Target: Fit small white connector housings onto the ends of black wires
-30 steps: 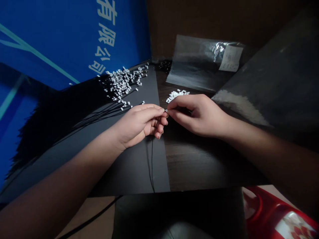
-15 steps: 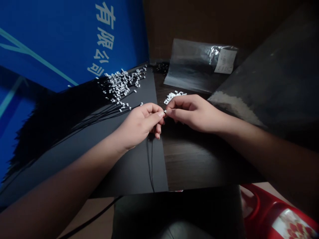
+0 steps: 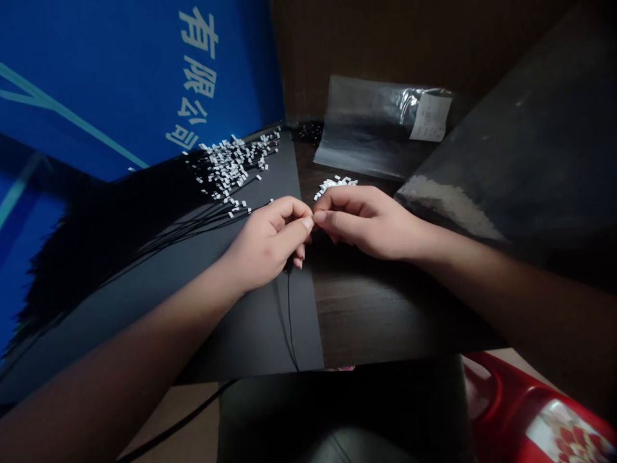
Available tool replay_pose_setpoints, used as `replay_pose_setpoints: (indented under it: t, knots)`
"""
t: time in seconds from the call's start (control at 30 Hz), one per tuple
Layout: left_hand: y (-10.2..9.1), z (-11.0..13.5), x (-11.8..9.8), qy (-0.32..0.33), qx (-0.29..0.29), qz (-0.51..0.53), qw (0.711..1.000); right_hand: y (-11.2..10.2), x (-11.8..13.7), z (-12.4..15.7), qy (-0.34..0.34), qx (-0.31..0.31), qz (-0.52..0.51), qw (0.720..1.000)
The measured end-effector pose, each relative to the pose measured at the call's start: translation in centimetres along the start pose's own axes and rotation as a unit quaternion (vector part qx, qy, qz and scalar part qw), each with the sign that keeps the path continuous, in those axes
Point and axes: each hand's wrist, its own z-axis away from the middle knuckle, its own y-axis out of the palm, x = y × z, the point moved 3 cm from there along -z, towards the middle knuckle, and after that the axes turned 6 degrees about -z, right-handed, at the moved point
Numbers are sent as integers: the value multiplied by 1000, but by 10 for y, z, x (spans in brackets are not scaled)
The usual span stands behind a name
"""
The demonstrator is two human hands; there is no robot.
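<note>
My left hand (image 3: 270, 241) is closed in a pinch on a thin black wire (image 3: 290, 315) that hangs from it down over the black sheet (image 3: 250, 321). My right hand (image 3: 366, 218) is closed too, its thumb and forefinger pressed tip to tip against my left hand's. In the earlier views a tiny white piece showed between them; now the fingertips hide it. Just behind my right hand lies a small heap of white pieces (image 3: 332, 184). Farther left, several black wires with white ends (image 3: 231, 164) lie spread on the sheet.
A blue panel with white lettering (image 3: 144, 77) stands at the back left. A clear plastic bag with a white label (image 3: 380, 125) lies behind the hands, a dark sheet (image 3: 520, 148) slopes at the right, and a red object (image 3: 530, 411) sits at the lower right.
Both hands have drifted slightly left and closed tighter together; the small white piece seen between the fingertips earlier is now hidden by them.
</note>
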Motion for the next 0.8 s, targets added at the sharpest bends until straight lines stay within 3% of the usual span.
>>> replay_pose_setpoints:
  t: [0.27,0.4,0.57,0.8]
  knots:
    - [-1,0,1,-10,-19,30,999,-2,-4,-5,57,-104,-144,982]
    - [-1,2,2,-20,-5,46,999,-7,-3,-6,57,-120,-180,975]
    - [2,0,7,-31,24,92,995,-11,0,-4,34,-36,-89,995]
    - [2,0,3,21,27,56,998,-9,3,-2,27,56,-23,998]
